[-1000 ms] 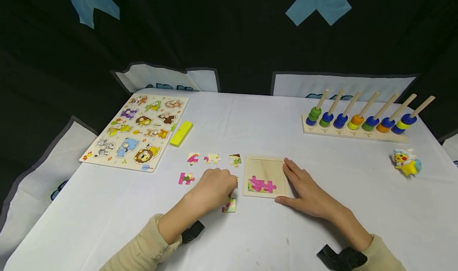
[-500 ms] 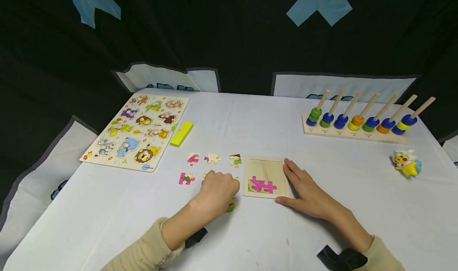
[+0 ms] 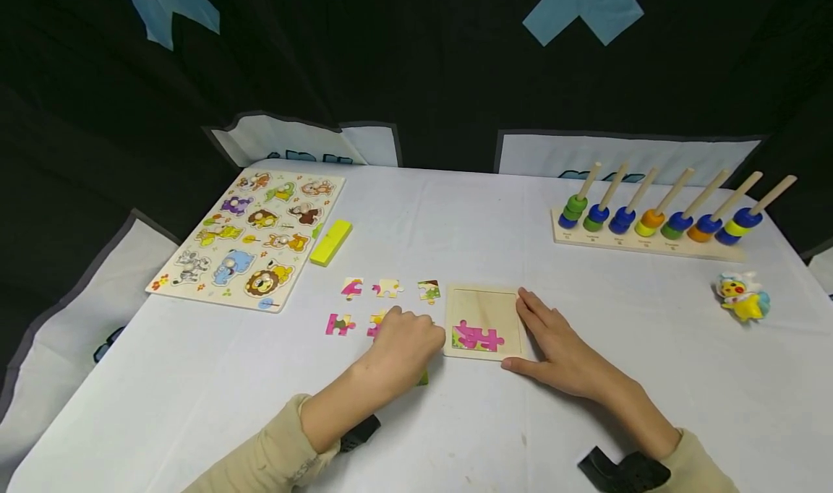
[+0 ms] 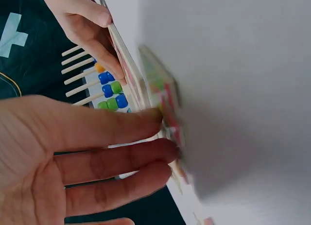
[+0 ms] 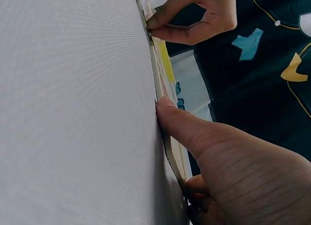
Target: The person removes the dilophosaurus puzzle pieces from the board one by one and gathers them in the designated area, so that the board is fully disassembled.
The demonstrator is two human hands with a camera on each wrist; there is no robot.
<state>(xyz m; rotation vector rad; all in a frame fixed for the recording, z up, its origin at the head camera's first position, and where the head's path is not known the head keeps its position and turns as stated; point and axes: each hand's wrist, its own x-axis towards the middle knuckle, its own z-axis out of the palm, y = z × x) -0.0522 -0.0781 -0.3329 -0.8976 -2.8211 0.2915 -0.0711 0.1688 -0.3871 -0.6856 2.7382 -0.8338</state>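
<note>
My left hand (image 3: 405, 347) is lowered just left of a small wooden puzzle board (image 3: 484, 298), thumb and fingertips together. It appears to pinch a jigsaw piece, mostly hidden by the fingers; the left wrist view is blurred there. Below that hand, another jigsaw piece (image 3: 423, 379) shows a green corner. Pink joined pieces (image 3: 478, 336) fill the lower left of the board. My right hand (image 3: 565, 348) rests along the board's right side, fingers extended, thumb (image 5: 170, 106) touching the near edge.
Loose pieces lie left of the board, among them a pink one (image 3: 352, 288) and a green one (image 3: 429, 290). Farther left are a yellow block (image 3: 331, 243) and an animal peg puzzle (image 3: 250, 240). At right stand a ring-stacking rack (image 3: 651, 246) and a small yellow toy figure (image 3: 743, 298).
My left hand has shifted a little to the right, up to the board's left edge, uncovering a pink-and-yellow piece behind it. My right hand has kept its place on the board.
</note>
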